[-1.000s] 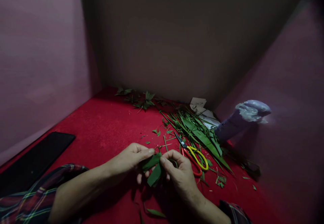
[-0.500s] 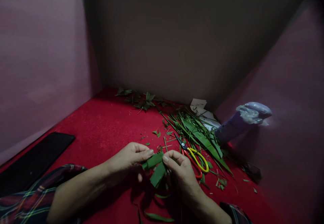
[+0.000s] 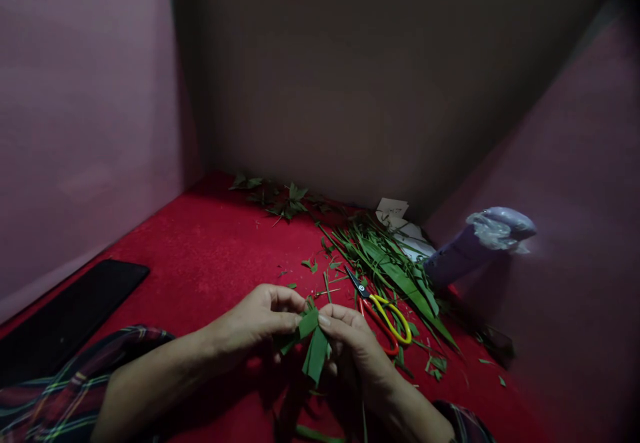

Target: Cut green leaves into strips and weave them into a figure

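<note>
My left hand [image 3: 260, 319] and my right hand [image 3: 353, 343] meet low in the middle of the view, both pinching folded green leaf strips [image 3: 311, 343]. Thumb and forefinger of each hand press on the fold where the strips cross. One strip end hangs down between my hands. Just right of my right hand lie scissors [image 3: 383, 309] with one yellow and one red handle, flat on the red cloth [image 3: 200, 256].
A pile of long green leaves [image 3: 395, 269] lies behind the scissors, with small cuttings around it. More leaf scraps [image 3: 285, 199] sit at the back wall. White paper [image 3: 395, 213], a purple wrapped object [image 3: 475, 243] at right, a black flat slab [image 3: 65, 316] at left.
The leaf strips have been turned and folded tighter between my fingers; the hanging end now points more straight down. Both hands stayed in place.
</note>
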Available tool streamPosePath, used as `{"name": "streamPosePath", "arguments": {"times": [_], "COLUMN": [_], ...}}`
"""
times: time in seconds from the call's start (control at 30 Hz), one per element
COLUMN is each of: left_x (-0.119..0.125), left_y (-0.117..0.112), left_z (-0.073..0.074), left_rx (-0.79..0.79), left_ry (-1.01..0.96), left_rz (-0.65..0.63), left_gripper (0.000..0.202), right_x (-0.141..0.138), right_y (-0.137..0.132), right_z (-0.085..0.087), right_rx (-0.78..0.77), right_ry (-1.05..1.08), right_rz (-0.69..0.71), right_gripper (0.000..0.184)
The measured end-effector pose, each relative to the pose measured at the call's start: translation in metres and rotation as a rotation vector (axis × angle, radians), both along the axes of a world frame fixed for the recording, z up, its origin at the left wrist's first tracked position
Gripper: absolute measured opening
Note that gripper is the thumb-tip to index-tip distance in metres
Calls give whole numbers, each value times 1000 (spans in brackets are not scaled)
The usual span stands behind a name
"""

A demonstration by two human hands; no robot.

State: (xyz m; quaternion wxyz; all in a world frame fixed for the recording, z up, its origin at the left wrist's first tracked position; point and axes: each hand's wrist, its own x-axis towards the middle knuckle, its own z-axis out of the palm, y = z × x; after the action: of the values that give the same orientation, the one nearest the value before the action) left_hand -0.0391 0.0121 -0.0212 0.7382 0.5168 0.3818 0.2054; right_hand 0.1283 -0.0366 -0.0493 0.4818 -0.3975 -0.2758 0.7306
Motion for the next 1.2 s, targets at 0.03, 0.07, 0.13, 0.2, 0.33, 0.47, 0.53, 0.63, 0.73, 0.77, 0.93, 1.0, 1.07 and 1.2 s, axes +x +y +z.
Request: {"name": "streamPosePath", "arguments": {"times": [0.03,0.07,0.13,0.2,0.33,0.47,0.53,0.63,0.73,0.77,0.93,1.0,1.07,1.2], "left_x": [0,0,0,0,0,1,0,0,0,0,2,2,2,3], "left_y": [0,0,0,-1,-1,-1,-1,0,0,0,-1,-2,-3,-4], "left_z": [-1,-1,-1,1,4,3,1,-3,-5,-6,-6,-7,-9,-6], "left_rx": [-1,-3,-11,-26,-27,-21,-27,-32,-36,-37,-25,-12,2,13], "left_ry": [-5,-11,-25,-49,-86,-55,-22,1,-2,-5,3,13,11,17], "left_rz": [1,2,3,14,45,56,46,23,37,45,71,68,61,62], "left_gripper": [17,17,18,22,24,29,30,31,31,31,28,26,24,23], "right_x": [0,0,1,2,5,5,4,1,-1,-1,-1,-1,0,1], "right_y": [0,0,0,2,4,3,2,1,0,0,0,1,1,2], "right_z": [1,2,2,1,-3,-3,-2,1,1,2,1,-1,-3,-6], "right_rx": [-15,-22,-22,-20,-19,-14,-15,-28,-38,-41,-24,-6,9,18], "right_ry": [17,39,89,130,191,191,167,132,120,119,115,98,77,50], "right_rz": [14,32,87,142,162,175,156,111,91,86,76,96,96,98], "right_gripper": [23,24,25,25,22,21,22,23,23,23,24,25,25,27]}}
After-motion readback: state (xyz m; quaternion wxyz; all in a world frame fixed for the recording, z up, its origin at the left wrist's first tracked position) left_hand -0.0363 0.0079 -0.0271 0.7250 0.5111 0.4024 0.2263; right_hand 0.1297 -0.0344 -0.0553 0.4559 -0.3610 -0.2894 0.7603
